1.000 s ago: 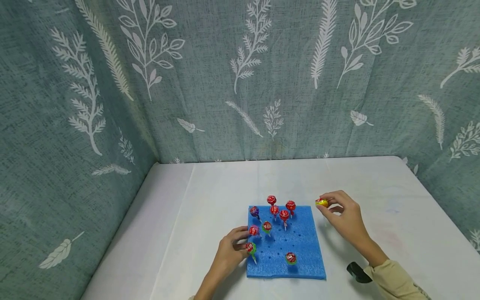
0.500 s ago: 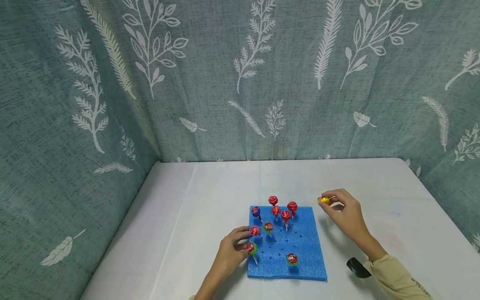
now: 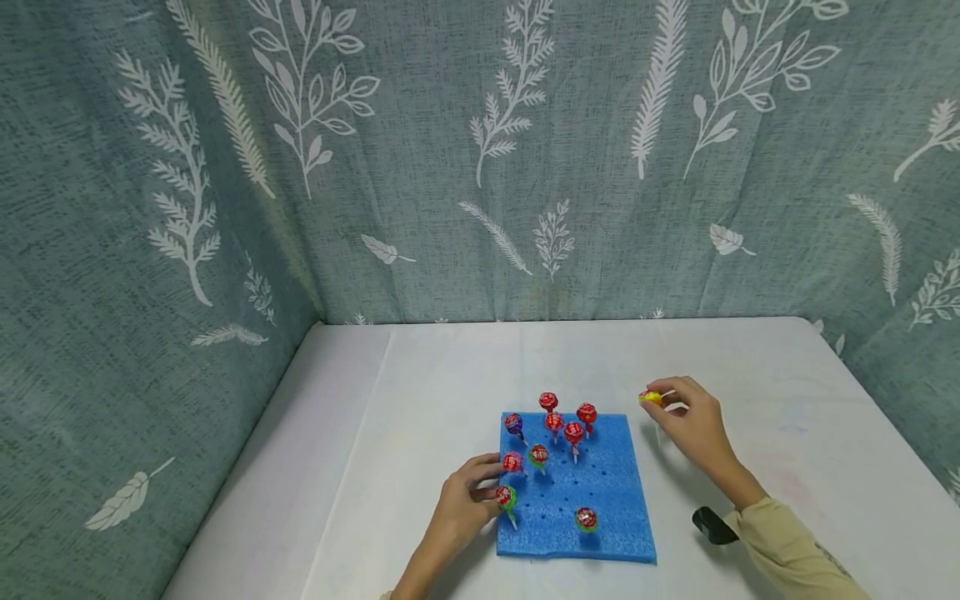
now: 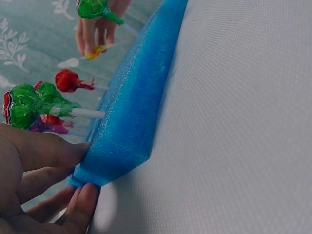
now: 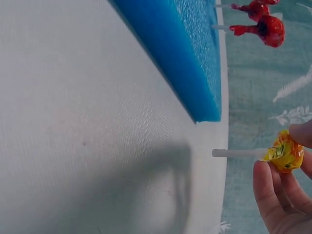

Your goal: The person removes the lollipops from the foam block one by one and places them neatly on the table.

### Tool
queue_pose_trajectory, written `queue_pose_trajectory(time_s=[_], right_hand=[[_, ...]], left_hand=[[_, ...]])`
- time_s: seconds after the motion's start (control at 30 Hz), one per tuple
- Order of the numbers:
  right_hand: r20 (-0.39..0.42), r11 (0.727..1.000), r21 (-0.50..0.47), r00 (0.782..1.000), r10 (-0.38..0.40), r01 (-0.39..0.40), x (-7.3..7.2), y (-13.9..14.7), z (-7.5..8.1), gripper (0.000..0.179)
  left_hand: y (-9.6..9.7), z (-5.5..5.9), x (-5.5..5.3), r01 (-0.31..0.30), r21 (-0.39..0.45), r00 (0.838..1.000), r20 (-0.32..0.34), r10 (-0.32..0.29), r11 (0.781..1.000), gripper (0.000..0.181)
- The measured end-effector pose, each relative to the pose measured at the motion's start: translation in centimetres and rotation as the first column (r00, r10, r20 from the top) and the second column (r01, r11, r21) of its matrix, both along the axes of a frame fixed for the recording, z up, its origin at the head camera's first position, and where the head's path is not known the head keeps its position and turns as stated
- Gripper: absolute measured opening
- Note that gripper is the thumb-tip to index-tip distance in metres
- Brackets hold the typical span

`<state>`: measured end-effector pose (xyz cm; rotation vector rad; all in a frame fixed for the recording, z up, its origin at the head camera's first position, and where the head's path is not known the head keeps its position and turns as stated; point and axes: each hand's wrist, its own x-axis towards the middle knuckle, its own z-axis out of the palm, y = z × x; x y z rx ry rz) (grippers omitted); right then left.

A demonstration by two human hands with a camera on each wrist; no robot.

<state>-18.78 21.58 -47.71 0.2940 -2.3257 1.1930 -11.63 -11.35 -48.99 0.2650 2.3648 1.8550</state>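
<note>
Right hand pinched yellow lollipop by wrapped head, stick free, held above tabletop just off far right corner of foam. Left hand gripped foam's left edge, fingers curled round it, beside green lollipop. Eight lollipops stood in foam, mostly red, clustered far left; one apart near front. Judged step: carrying yellow lollipop in for planting. Next move called for turning stick down, aligning over empty hole, pressing in while left hand steadied foam.
</note>
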Motion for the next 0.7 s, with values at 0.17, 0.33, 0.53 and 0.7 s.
queue_pose_trajectory(time_s=[0.17,0.33,0.53,0.7], right_hand=[[0.031,1.0,0.018,1.0,0.004,-0.005,-0.6,0.2,-0.2,0.018],[0.06,0.999,0.036,0.998,-0.003,0.001,-1.3,0.3,-0.4,0.017],[0.105,0.998,0.052,0.994,-0.024,0.018,-1.9,0.5,-0.6,0.019],[0.15,0.999,0.042,0.988,-0.03,0.024,-2.5,0.5,-0.8,0.019]], left_hand=[[-0.2,-1.5,-0.5,0.005,-0.004,1.0,-0.016,-0.005,1.0,0.045],[-0.2,-1.7,-0.5,-0.006,0.018,1.0,-0.016,0.006,1.0,0.045],[-0.2,-1.6,-0.3,-0.011,0.042,1.0,-0.014,0.011,0.999,0.046],[-0.2,-1.6,-0.3,-0.009,0.042,1.0,-0.024,0.01,0.999,0.045]])
